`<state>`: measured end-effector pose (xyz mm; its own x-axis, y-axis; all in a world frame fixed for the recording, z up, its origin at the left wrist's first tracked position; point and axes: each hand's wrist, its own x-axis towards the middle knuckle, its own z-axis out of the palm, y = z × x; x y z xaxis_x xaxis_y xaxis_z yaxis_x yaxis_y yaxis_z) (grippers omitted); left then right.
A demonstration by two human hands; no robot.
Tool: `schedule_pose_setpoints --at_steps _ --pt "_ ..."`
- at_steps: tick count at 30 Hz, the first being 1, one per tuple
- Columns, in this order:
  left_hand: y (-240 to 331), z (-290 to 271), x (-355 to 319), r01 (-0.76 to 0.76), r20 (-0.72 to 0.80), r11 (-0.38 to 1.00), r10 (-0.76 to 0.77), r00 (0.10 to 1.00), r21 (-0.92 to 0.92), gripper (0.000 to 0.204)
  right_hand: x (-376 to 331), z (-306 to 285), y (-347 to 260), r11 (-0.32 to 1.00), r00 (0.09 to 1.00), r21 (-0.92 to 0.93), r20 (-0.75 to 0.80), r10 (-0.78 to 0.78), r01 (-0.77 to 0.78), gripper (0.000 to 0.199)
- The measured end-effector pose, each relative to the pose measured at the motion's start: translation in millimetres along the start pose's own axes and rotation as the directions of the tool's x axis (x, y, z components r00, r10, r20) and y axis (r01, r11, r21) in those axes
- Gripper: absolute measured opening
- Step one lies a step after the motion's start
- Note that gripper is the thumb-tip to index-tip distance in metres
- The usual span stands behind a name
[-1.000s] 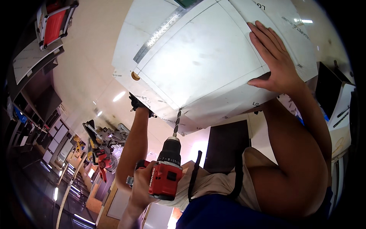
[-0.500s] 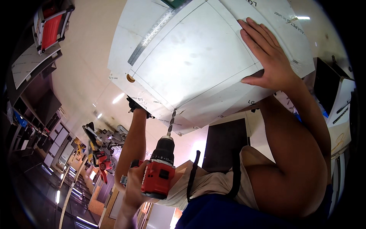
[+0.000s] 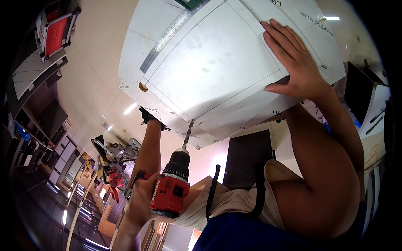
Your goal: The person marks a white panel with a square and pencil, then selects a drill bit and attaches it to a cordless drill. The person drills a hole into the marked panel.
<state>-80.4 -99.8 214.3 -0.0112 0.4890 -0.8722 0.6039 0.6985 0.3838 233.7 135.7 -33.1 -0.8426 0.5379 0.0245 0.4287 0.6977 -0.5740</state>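
Left hand (image 3: 140,201) closed around red drill (image 3: 171,193), bit against white panel (image 3: 209,67) edge. Right hand (image 3: 293,62) pressed flat on panel, fingers extended.

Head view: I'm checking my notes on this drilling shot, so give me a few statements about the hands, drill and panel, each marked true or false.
1. The left hand holds a red and black drill. True.
2. The right hand lies flat on the white panel. True.
3. The drill bit points away from the panel. False: it points up at the panel's lower edge.
4. The right hand grips a hammer. False: it holds no tool, only presses the panel.
5. A metal ruler lies on the panel. True.
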Motion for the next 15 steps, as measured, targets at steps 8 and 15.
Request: schedule_pose_setpoints --at_steps 8,15 --pt "2.9 -5.1 2.7 0.033 0.037 0.999 -0.034 0.999 0.029 0.042 -0.5 1.1 2.0 1.000 1.000 -0.015 -0.010 -0.013 0.013 0.109" --pt "4.7 -3.7 1.1 0.043 0.030 0.999 -0.043 0.999 -0.022 0.042 -0.3 1.9 1.3 1.000 1.000 -0.022 -0.005 -0.009 0.009 0.109"
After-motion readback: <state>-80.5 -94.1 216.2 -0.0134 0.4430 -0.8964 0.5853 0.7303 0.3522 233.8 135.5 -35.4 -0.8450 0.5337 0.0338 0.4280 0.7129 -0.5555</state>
